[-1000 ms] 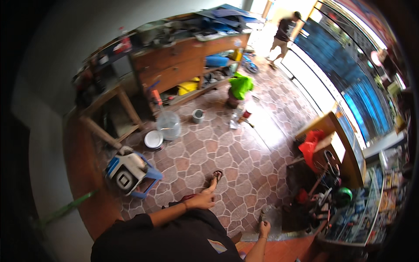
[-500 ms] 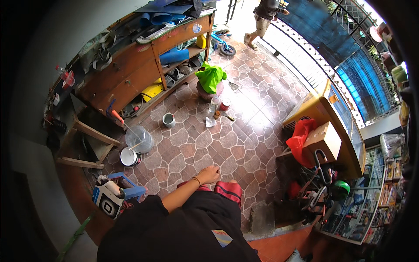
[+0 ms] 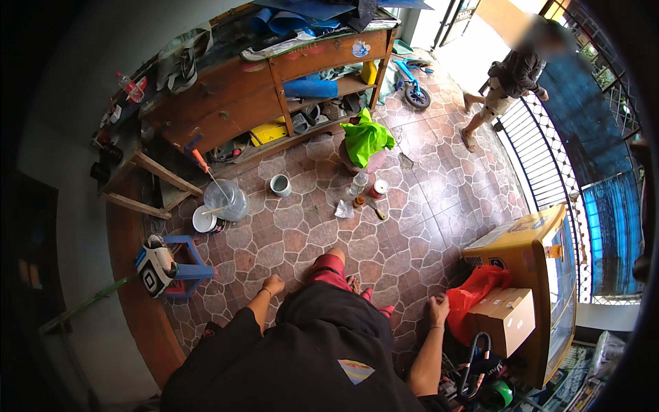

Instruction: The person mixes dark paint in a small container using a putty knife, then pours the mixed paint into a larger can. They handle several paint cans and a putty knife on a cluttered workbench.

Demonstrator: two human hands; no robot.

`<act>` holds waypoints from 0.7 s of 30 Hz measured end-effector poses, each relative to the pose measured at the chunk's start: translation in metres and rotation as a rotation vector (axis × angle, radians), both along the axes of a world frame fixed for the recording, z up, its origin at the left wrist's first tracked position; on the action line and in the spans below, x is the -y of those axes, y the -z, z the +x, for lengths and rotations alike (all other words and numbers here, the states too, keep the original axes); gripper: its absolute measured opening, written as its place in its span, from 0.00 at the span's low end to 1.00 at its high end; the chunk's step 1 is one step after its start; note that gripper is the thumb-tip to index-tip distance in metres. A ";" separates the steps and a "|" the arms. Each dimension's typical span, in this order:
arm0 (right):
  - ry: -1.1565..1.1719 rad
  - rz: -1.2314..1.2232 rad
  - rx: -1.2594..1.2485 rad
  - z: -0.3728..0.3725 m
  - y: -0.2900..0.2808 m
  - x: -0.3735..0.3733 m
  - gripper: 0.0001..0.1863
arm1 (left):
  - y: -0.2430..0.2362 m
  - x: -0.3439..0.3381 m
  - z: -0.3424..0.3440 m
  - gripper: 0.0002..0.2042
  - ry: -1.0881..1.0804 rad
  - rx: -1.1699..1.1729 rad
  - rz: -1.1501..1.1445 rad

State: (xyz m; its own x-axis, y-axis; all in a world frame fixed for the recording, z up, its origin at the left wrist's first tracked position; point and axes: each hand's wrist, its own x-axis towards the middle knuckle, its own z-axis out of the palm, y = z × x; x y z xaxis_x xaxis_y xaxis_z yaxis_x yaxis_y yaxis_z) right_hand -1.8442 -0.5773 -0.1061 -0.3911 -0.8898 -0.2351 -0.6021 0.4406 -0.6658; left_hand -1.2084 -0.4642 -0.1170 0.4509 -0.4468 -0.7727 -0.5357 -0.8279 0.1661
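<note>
My left hand (image 3: pixel 274 283) hangs beside my left hip above the stone-patterned tile floor (image 3: pixel 302 233). Its fingers look loosely curled, and I see nothing in them. Out to the right, my right hand (image 3: pixel 438 307) is beside a red plastic bag (image 3: pixel 470 299), its fingers slightly apart with nothing visible in them. Whether it touches the bag, I cannot tell. Beyond the bag's near side is a brown cardboard box (image 3: pixel 504 323). In the floor's middle are a red can (image 3: pixel 379 188), a clear jar (image 3: pixel 357 182), a small amber bottle (image 3: pixel 358 201) and a grey cup (image 3: pixel 280 185).
A bright green cloth (image 3: pixel 367 141) covers a round stool. Left are a clear bucket (image 3: pixel 233 202), a white pail (image 3: pixel 204 220), a blue stool (image 3: pixel 189 264) and a wooden frame (image 3: pixel 161 175). A wooden cabinet (image 3: pixel 226 103) lines the back. Another person (image 3: pixel 515 79) walks by the gate.
My view has shifted forward and turned. My left hand has moved from before my lap to my left side; my right hand has come into view. The other person has moved closer.
</note>
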 end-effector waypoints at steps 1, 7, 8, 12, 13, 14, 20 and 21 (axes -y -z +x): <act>-0.040 -0.064 0.027 -0.013 -0.024 0.039 0.26 | 0.004 0.009 -0.012 0.15 -0.028 -0.041 -0.070; -0.023 -0.056 -0.061 -0.014 -0.033 0.184 0.22 | 0.050 0.115 -0.118 0.17 -0.032 -0.080 -0.318; -0.081 0.014 -0.081 -0.011 -0.021 0.192 0.22 | 0.053 0.134 -0.127 0.17 -0.005 -0.203 -0.375; -0.357 0.371 -0.159 0.007 0.043 0.212 0.29 | 0.054 0.193 -0.138 0.16 0.215 -0.102 -0.422; -0.433 0.455 -0.167 0.014 0.058 0.219 0.31 | 0.051 0.203 -0.139 0.17 0.215 -0.112 -0.423; -0.498 0.482 -0.166 0.022 0.074 0.227 0.31 | 0.051 0.211 -0.143 0.17 0.216 -0.122 -0.424; -0.659 0.561 -0.067 0.079 0.210 0.270 0.28 | 0.089 0.204 -0.196 0.38 0.310 -0.259 -0.187; -0.661 0.552 -0.053 0.090 0.247 0.289 0.28 | 0.103 0.208 -0.202 0.48 0.255 -0.381 -0.042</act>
State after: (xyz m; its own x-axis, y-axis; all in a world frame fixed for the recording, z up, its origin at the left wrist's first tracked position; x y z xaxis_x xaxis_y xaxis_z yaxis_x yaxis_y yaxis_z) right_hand -1.7544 -0.8668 -0.3527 0.1438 -0.7027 -0.6968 -0.8732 0.2413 -0.4235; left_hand -1.4106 -0.6724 -0.2199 0.0092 -0.5407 -0.8412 -0.6158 -0.6658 0.4213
